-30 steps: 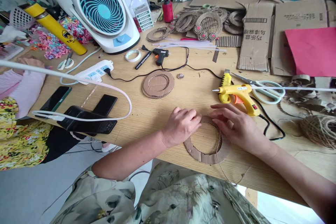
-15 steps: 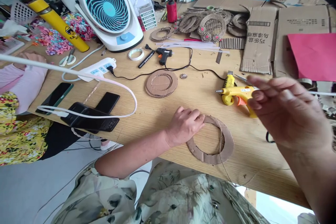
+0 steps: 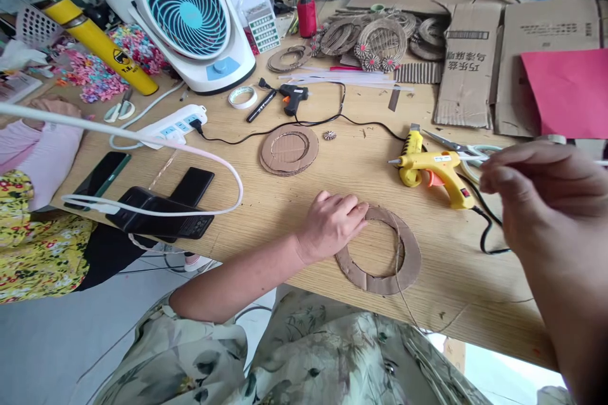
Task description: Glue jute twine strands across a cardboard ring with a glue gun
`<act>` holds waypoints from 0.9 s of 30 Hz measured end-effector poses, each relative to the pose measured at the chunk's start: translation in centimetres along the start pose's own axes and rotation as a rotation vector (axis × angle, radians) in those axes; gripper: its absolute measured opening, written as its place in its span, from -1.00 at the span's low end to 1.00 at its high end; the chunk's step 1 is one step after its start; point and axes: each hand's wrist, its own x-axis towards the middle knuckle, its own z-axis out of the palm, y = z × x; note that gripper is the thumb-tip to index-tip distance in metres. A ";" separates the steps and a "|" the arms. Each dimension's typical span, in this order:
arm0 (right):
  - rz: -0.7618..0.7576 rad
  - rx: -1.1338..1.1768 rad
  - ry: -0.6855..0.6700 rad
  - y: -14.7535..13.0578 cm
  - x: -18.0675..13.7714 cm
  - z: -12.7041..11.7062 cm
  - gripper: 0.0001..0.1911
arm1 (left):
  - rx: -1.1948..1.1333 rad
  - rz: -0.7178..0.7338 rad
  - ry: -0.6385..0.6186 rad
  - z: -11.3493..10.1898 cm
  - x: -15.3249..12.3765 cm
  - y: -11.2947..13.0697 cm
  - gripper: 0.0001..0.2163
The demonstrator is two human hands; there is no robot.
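Note:
My left hand (image 3: 332, 224) is closed on the upper left edge of a flat cardboard ring (image 3: 409, 253) lying near the table's front edge. From under my fingers a thin twine (image 3: 398, 253) runs across the ring's opening and down over the table edge. My right hand (image 3: 551, 196) hovers at the right, thumb and fingers pinched together; what they hold, if anything, I cannot make out. Left of it lie a yellow glue gun (image 3: 441, 169) and scissors (image 3: 453, 147), beside a yellow utility knife (image 3: 412, 155).
A second cardboard ring (image 3: 289, 150) and a small striped rosette (image 3: 329, 135) lie farther back. A black glue gun (image 3: 294, 98), power strip (image 3: 175, 126), phones and fan (image 3: 190, 19) stand left. Cardboard sheets (image 3: 468, 69) fill the back right. Another person's sleeve (image 3: 54, 145) is at far left.
My right hand has moved right and slightly down, uncovering the scissors' handles and the yellow glue gun's grip. My left hand stays on the ring. The view has shifted slightly.

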 end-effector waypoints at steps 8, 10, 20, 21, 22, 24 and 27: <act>0.115 0.259 -0.113 -1.9 -0.6 0.5 -0.82 | -0.304 -0.115 0.003 -1.0 1.0 0.0 -0.71; 0.120 0.271 -0.135 -1.5 -0.4 0.3 -0.82 | -0.612 -0.181 0.034 -1.3 2.2 0.3 -0.69; 0.192 0.374 -0.147 -0.6 -0.4 0.4 -0.79 | -1.533 -0.341 -0.113 -1.8 6.8 0.7 -0.74; 0.197 0.369 -0.117 -0.5 -0.4 0.4 -0.80 | -1.513 -0.370 -0.084 -2.0 6.7 0.3 -0.70; 0.189 0.353 -0.081 -0.4 -0.3 0.5 -0.81 | -1.489 -0.389 -0.066 -2.1 6.5 -0.1 -0.66; 0.109 0.269 0.006 -0.2 -0.3 0.6 -0.81 | -1.415 -0.397 -0.041 -2.3 6.2 -0.8 -0.62; -0.082 0.009 -0.074 0.5 -0.7 1.0 -0.68 | -1.227 -0.319 -0.072 -2.3 5.8 -1.2 -0.62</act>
